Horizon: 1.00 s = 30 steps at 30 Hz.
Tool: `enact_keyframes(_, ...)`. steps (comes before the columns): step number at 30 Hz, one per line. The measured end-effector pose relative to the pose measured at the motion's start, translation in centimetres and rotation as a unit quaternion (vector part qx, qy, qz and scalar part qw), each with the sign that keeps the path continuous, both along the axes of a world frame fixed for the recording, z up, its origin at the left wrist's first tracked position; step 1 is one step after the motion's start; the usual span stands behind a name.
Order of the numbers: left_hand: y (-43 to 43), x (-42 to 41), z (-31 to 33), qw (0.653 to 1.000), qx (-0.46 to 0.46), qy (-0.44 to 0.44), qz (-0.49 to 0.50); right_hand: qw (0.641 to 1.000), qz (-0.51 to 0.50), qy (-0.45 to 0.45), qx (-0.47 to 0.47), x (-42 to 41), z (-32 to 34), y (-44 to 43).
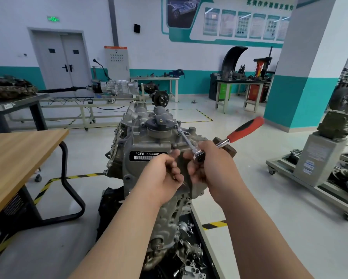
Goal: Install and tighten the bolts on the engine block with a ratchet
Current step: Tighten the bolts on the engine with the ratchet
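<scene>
Two bare forearms reach up from the bottom edge. Under them lie loose metal parts (191, 258) on a dark tray at the foot of the engine.

The left grip (163, 174) sits against the near face of the engine block (145, 141), just below its black label (147, 156), which reads CFB 666660. Its fingers are curled and its thumb points toward the other hand. I cannot tell whether it holds anything.

The right grip (211, 164), just beside the left and touching its fingertips, is clenched around the head of the ratchet (243, 129). The red and black handle slants up and to the right, free of the hand.

From the ratchet head a slim extension bar (186, 139) runs up and to the left. Its far end meets the top of the block just beside the black oil filler cap (159, 122). The bolt at that end is hidden by the tool. A brown block (229, 150) shows behind the right wrist.

A wooden worktop (18, 154) on a black frame stands to the left, apart from the engine. Farther off, a gearbox with a long shaft (114, 87) rests on a low stand before a grey double door (62, 59). A white and teal pillar (302, 77) rises at the right.
</scene>
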<state>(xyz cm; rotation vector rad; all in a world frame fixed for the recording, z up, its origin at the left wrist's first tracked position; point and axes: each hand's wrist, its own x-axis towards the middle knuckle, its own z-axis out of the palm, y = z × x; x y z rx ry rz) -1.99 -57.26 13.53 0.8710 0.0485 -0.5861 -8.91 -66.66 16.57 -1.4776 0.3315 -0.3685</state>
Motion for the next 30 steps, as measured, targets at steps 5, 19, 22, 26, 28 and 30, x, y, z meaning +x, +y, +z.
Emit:
enact_keyframes(5, 0.1, -0.9, -3.0, 0.975, -0.097, 0.178, 0.086, 0.999, -0.039, -0.035, -0.011, -2.1, -2.0, -1.3)
enact_keyframes(19, -2.1, -5.6, -16.4, 0.958, 0.000, 0.284, 0.050, 0.967, 0.103, 0.177, -0.151, -10.0, -15.3, -2.5)
enact_keyframes(22, -1.7, -5.8, -19.4, 0.945, 0.013, 0.312, 0.097, 0.949, 0.108, 0.201, -0.217, -10.3, -17.6, -2.5)
enact_keyframes(26, -1.9, -4.9, -20.5, 0.959, 0.004, 0.252, 0.128, 0.934, 0.102, 0.216, -0.267, -10.9, -20.1, -2.2)
enact_keyframes(28, -1.9, -4.5, -20.0, 0.971, -0.009, 0.210, 0.113, 0.929, 0.099, 0.207, -0.291, -11.1, -20.9, -2.2)
enact_keyframes(30, -1.6, -4.4, -19.7, 0.980, -0.024, 0.176, 0.093, 0.929, 0.086, 0.196, -0.301, -11.5, -21.5, -2.3)
